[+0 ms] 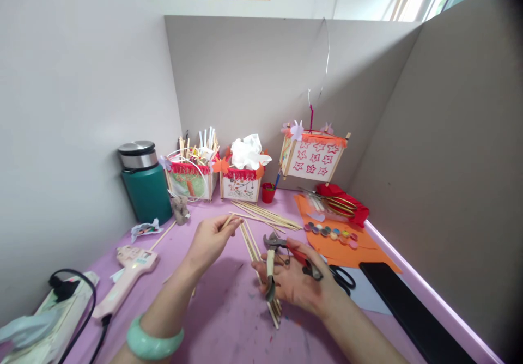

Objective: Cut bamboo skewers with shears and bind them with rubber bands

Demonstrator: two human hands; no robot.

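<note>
A loose bundle of thin sticks (274, 309) lay on the purple desk (229, 320), long axis running pretty much away from the person, far end leaning a bit left. The right hand (294, 282) was the closer one: right over the bundle's middle and covering part of it, though I couldn't tell if it was actually touching. That hand was only half curled, with a loose hold on some red-handled shears (300, 256), handles spread and the head toward the bundle's far end. The left hand (210, 241) was just left of that far end, fingertips pinched together on a short stick (227, 221); no idea how long, the hand hid the rest. A second pile of sticks (267, 214) sat beyond the bundle, lying more crosswise. Glue gun (128, 279) was well left of the bundle, black scissors (344, 278) to its right.
</note>
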